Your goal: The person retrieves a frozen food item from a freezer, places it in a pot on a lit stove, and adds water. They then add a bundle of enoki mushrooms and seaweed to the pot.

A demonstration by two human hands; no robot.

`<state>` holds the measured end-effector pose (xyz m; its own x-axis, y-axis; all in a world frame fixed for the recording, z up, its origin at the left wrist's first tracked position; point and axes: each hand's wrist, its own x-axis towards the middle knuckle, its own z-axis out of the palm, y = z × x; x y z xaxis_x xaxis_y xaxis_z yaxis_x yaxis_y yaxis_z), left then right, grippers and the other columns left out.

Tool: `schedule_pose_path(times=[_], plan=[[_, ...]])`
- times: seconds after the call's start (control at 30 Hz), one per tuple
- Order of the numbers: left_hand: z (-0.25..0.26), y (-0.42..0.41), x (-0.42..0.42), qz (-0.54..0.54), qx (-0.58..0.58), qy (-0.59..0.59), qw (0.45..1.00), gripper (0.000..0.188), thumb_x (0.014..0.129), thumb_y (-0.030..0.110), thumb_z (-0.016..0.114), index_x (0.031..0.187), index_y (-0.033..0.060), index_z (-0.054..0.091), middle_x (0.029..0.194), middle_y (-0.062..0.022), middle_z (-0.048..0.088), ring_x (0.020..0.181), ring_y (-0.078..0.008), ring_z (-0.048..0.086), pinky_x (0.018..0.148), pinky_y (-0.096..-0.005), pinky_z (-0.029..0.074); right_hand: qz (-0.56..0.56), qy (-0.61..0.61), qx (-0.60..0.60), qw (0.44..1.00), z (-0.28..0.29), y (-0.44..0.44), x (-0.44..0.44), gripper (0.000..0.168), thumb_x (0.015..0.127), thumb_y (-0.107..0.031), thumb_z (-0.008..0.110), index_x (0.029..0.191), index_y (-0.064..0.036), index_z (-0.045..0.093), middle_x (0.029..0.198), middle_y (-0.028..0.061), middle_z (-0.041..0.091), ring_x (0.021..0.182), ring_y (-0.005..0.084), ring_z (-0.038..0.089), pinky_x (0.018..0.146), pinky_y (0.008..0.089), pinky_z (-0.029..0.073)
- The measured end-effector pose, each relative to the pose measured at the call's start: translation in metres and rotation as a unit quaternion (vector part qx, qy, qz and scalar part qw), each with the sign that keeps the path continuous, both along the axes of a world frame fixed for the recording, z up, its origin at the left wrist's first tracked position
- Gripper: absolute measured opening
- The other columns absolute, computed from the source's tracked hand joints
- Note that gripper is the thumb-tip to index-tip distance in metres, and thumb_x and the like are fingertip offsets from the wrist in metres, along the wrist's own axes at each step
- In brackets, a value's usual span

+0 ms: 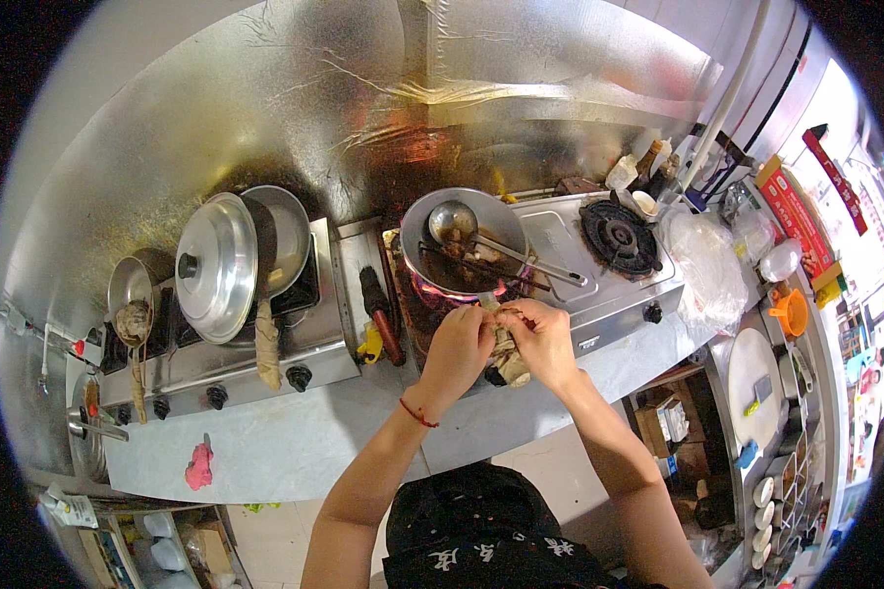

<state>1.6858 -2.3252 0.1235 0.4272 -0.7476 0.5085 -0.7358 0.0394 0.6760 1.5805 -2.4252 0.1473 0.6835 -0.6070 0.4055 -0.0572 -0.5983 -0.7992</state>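
My left hand [459,347] and my right hand [544,340] meet fingertip to fingertip above the handle of a steaming-hot wok position on the stove. Both have their fingers drawn together; whatever may be pinched between them is too small to make out. Below them runs the cloth-wrapped handle [513,362], partly covered by my fingers. The deep metal pan [412,239] sits over a lit burner, with flames [449,294] under its near rim. Dark liquid and pieces of food lie in it. A metal ladle [453,219] and dark chopsticks [512,275] rest in the pan, their ends over its right rim.
To the left, a lidded pan [217,269] and a smaller pan [129,287] stand on another stove. A brush [376,298] lies between the stoves. At right are an unlit burner [620,237], bottles [648,162] and plastic bags [703,265]. A pink cloth [200,465] lies on the counter.
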Motion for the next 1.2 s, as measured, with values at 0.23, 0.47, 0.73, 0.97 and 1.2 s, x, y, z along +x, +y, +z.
schedule_pose_path(times=[0.23, 0.47, 0.73, 0.97, 1.2], plan=[[-0.003, 0.001, -0.003, 0.001, -0.004, 0.058, 0.998, 0.011, 0.079, 0.004, 0.055, 0.085, -0.0022, 0.049, 0.079, -0.0175, 0.054, 0.076, -0.0345, 0.054, 0.067, -0.0397, 0.044, 0.053, -0.081, 0.312, 0.945, -0.019, -0.012, 0.002, 0.001, 0.08, 0.003, 0.06, 0.08, 0.003, 0.061, 0.074, 0.0032, 0.063, 0.063, 0.0081, 0.055, 0.057, 0.0207, 0.043], [0.0, -0.006, -0.002, 0.026, 0.001, 0.026, 0.999, 0.013, 0.078, 0.005, 0.058, 0.084, -0.0021, 0.049, 0.079, -0.0167, 0.057, 0.074, -0.0333, 0.057, 0.064, -0.0378, 0.046, 0.072, -0.004, 0.347, 0.935, 0.001, -0.015, 0.0, 0.006, 0.078, 0.002, 0.061, 0.078, -0.001, 0.057, 0.073, 0.0032, 0.063, 0.059, 0.0056, 0.052, 0.053, 0.0187, 0.04], [0.012, 0.001, 0.007, -0.069, 0.049, 0.184, 0.979, 0.014, 0.077, 0.009, 0.061, 0.086, -0.002, 0.058, 0.077, -0.0156, 0.06, 0.07, -0.0313, 0.059, 0.063, -0.0347, 0.047, 0.031, -0.011, 0.356, 0.934, -0.003, -0.012, -0.006, 0.003, 0.078, 0.0, 0.063, 0.081, -0.001, 0.062, 0.073, 0.0021, 0.063, 0.06, 0.005, 0.052, 0.053, 0.019, 0.041], [0.014, -0.002, 0.002, 0.018, 0.086, 0.058, 0.994, 0.014, 0.079, 0.012, 0.061, 0.082, -0.0021, 0.058, 0.078, -0.0173, 0.061, 0.073, -0.0331, 0.06, 0.066, -0.0379, 0.047, 0.042, 0.065, 0.27, 0.96, 0.011, -0.015, -0.005, 0.011, 0.073, -0.001, 0.065, 0.082, 0.004, 0.066, 0.072, 0.0043, 0.064, 0.06, 0.0087, 0.055, 0.055, 0.0221, 0.045], [0.016, 0.001, -0.003, 0.041, 0.066, 0.072, 0.994, 0.015, 0.079, 0.011, 0.061, 0.084, -0.0025, 0.058, 0.079, -0.0174, 0.061, 0.073, -0.0322, 0.06, 0.065, -0.0376, 0.048, 0.105, 0.194, -0.001, 0.975, 0.04, -0.012, 0.005, 0.017, 0.064, -0.006, 0.067, 0.078, 0.003, 0.066, 0.074, 0.0192, 0.063, 0.067, 0.0285, 0.063, 0.063, 0.0313, 0.049]])
